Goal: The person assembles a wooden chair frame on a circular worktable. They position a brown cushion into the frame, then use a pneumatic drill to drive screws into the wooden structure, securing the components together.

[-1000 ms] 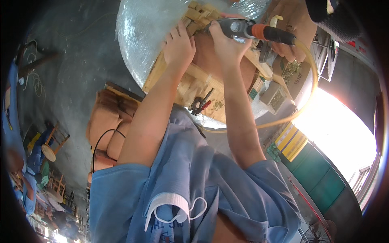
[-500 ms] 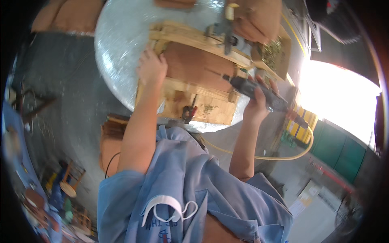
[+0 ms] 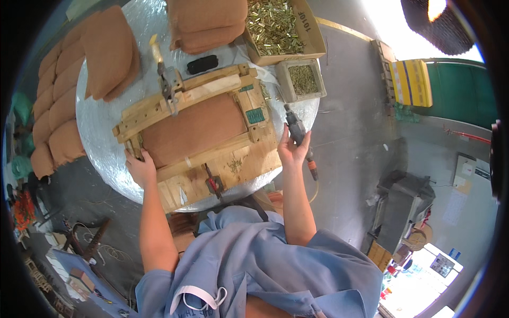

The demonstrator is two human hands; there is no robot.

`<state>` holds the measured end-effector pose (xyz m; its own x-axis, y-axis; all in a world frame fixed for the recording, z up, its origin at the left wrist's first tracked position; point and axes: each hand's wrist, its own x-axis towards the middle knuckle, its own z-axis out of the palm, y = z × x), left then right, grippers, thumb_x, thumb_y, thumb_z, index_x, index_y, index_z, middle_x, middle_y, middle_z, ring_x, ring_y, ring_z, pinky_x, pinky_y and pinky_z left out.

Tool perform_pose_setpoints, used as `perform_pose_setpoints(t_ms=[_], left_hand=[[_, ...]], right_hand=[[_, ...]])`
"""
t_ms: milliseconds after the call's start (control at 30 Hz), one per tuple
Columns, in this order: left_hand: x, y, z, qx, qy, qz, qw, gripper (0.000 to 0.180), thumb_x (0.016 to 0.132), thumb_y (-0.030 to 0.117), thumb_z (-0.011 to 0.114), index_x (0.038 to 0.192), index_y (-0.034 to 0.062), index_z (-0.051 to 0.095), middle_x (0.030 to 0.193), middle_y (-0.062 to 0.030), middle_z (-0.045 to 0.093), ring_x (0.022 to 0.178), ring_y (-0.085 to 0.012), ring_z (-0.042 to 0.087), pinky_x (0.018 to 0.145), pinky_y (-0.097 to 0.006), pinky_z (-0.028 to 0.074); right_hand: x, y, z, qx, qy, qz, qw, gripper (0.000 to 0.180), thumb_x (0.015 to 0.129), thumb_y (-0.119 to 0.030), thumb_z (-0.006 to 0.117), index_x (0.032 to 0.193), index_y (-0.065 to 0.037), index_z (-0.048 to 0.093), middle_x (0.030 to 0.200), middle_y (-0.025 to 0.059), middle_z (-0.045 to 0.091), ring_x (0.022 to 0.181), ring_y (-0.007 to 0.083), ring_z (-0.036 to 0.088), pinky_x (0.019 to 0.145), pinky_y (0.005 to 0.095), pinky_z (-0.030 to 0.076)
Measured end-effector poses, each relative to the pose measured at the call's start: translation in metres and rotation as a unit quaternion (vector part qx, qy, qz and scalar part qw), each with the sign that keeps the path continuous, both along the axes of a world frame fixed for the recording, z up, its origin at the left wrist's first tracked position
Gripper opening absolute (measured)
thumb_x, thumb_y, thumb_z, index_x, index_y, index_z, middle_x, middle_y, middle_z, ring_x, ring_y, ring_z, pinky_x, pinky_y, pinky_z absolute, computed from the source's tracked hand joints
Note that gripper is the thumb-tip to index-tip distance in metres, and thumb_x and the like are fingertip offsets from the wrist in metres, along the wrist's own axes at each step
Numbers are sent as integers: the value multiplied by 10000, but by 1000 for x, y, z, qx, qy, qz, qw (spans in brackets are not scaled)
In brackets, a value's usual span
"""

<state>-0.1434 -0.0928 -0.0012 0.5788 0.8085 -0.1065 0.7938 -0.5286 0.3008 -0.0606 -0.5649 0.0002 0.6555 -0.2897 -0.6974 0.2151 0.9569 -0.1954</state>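
A brown fabric-like panel (image 3: 193, 124) lies inside a wooden frame jig (image 3: 212, 152) on a round table wrapped in clear film (image 3: 103, 143). My left hand (image 3: 142, 168) grips the frame's left end, its fingers bent around the wood. Past the frame's right end, my right hand (image 3: 294, 152) holds a dark air screwdriver (image 3: 295, 124), tip pointing away from me, with a yellowish hose trailing from it. On the far rail sits a metal toggle clamp (image 3: 168, 87) with a yellow handle. A second clamp with red parts (image 3: 213, 184) is on the near board.
Stacked brown pads (image 3: 207, 24) sit at the table's far side, with more pads (image 3: 108, 53) at the left. A cardboard box (image 3: 313, 50) of small brassy metal pieces and a smaller grey tray (image 3: 286, 87) of similar pieces are at the far right. Behind the frame lies a black oblong object (image 3: 202, 64).
My right hand has drawn the screwdriver off the panel to beyond the frame's right end, its tip now pointing away. My left hand stays at the left end. The view has shifted.
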Motion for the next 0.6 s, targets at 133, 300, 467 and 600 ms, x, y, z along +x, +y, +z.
perform_pose_setpoints(t_ms=[133, 300, 467, 600], left_hand=[[2, -1, -2, 7, 1, 6, 1000, 772, 1007, 513, 586, 1627, 102, 380, 1455, -236, 567, 1282, -429, 613, 1017, -542, 538], [3, -2, -7, 22, -29, -7, 999, 768, 998, 492, 610, 1615, 85, 401, 1488, -243, 561, 1298, -442, 605, 1049, -543, 516], [-4, -2, -23, 21, -65, -11, 998, 755, 980, 443, 655, 1589, 49, 445, 1492, -252, 566, 1348, -433, 575, 1091, -525, 494], [1, -7, -2, -12, -56, 28, 998, 745, 976, 415, 659, 1587, 44, 450, 1502, -242, 563, 1371, -419, 560, 1106, -512, 487]], right_hand=[[45, 20, -25, 68, 24, -16, 997, 608, 971, -433, 788, 1354, -4, 588, 1363, 145, 647, 1305, 355, 629, 1130, 451, 574], [68, 25, -34, 93, 65, 15, 993, 720, 957, -511, 779, 1379, 23, 545, 1370, 157, 620, 1311, 361, 619, 1097, 419, 599], [31, -10, -56, 139, 92, 206, 964, 733, 917, -581, 797, 1407, -78, 590, 908, -49, 738, 631, 33, 619, 527, 171, 504], [13, -15, -35, 177, 171, 175, 953, 751, 959, -625, 710, 1481, -101, 584, 709, -120, 618, 463, 15, 350, 384, 177, 291]])
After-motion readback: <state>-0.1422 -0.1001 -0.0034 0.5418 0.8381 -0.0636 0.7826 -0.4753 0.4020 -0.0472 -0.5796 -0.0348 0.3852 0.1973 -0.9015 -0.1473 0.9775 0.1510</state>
